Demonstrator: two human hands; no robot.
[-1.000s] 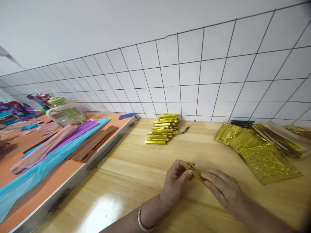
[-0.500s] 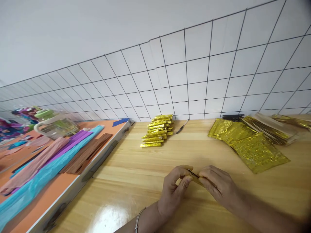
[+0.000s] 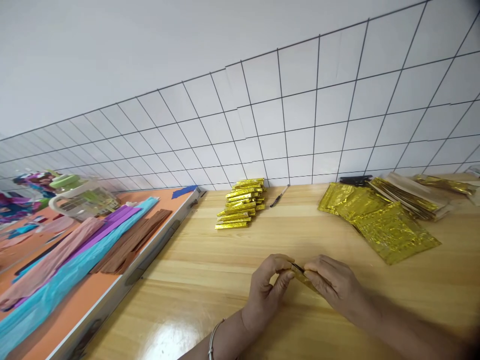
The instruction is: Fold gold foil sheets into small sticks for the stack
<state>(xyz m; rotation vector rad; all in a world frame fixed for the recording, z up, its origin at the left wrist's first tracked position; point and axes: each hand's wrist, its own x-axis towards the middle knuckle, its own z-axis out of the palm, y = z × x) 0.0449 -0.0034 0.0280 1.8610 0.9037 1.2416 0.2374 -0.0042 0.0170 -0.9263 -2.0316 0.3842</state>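
Between my two hands is a narrow folded strip of gold foil paper [image 3: 304, 281], held just above the wooden table. My left hand [image 3: 269, 282] pinches its left end between thumb and fingers. Closed on the other end is my right hand [image 3: 333, 280], which hides much of the strip. A dark slit shows along the fold between the fingertips. Beyond my hands lies a stack of folded gold strips [image 3: 242, 202]. Flat gold foil sheets [image 3: 393, 232] are spread to the right, overlapping one another.
A pen [image 3: 279, 196] lies by the tiled wall. At left, an orange board [image 3: 88, 297] carries brown strips [image 3: 131, 245], blue paper [image 3: 75, 282] and a clear jug with a green lid [image 3: 67, 181]. More papers [image 3: 408, 197] and a black item [image 3: 355, 179] sit at the back right.
Both hands keep hold of the gold strip and have barely moved. The strip's fold looks narrower between the fingertips. The whole view has shifted slightly.
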